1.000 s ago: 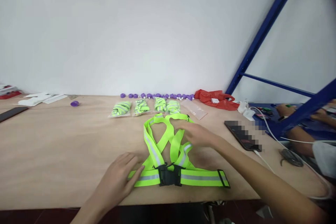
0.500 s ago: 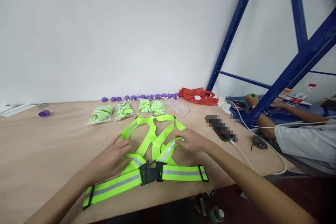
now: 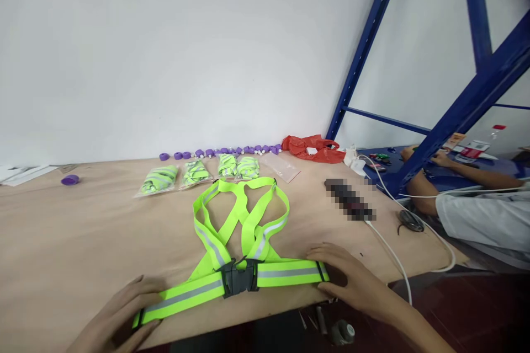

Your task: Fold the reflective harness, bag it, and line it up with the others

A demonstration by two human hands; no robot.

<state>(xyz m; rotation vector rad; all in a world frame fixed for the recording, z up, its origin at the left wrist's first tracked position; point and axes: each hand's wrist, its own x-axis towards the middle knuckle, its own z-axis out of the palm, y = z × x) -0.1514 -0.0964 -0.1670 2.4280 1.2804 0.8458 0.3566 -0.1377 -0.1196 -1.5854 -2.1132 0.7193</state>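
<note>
- On the left of the table (image 3: pixel 37 242), a purple cap (image 3: pixel 70 180) lay well back from the front edge; we judged that this side gave the most room for moving.
- Next, our left hand (image 3: pixel 110 315) curved around the left end of the belt (image 3: pixel 190 293), fingers and thumb parted, a black slide (image 3: pixel 140 317) between them; we could not tell how firmly they touched.
- Farther back, clear bags (image 3: pixel 159 180) of folded green straps sat in a row, the nearer ones just beside the vest's top, limiting travel away from us.
- In the middle, the green vest (image 3: pixel 252 223) lay flat near the front edge, its loops toward the wall (image 3: pixel 165 55). We judged it light, soft and floppy, hardly fragile, and likely to twist if drawn from one side.
- Low on it, the black buckle (image 3: pixel 239 277) looked fastened and stiff, so we thought it a firm hold; the belt's ends also suited a pinch.
- To the right, our right hand (image 3: pixel 351 281) framed the belt's other end, fingers and thumb spread.
- Beyond, a blurred phone (image 3: pixel 350 198) and white cable (image 3: pixel 393 254) narrowed the room, with the table's edge near that hand.
</note>
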